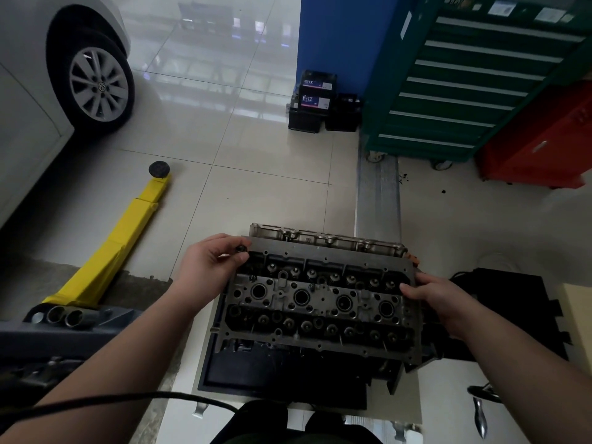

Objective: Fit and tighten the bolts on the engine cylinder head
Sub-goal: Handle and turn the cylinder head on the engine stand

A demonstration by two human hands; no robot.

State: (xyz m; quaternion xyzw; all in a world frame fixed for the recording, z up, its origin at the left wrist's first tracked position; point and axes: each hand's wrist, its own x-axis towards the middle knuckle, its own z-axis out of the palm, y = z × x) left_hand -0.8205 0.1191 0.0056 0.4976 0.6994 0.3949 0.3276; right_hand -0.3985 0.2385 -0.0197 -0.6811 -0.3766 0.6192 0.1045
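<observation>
**Easy spot to cross-thread or drop a bolt**

Left hand is pinching a small dark bolt right at the far-left corner of the cylinder head. Right hand grips the head's right edge to steady it. The head sits on a dark stand over the tiled floor. If that bolt goes in tilted it'll probably cross-thread, and if it slips it could drop into one of the open bores.

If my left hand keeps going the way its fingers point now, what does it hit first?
Most likely the cylinder head itself. The left hand pinches a small dark bolt at the head's far-left corner, fingers aimed rightward over its top face. Depth is unclear, so it might pass just above the rim.
</observation>
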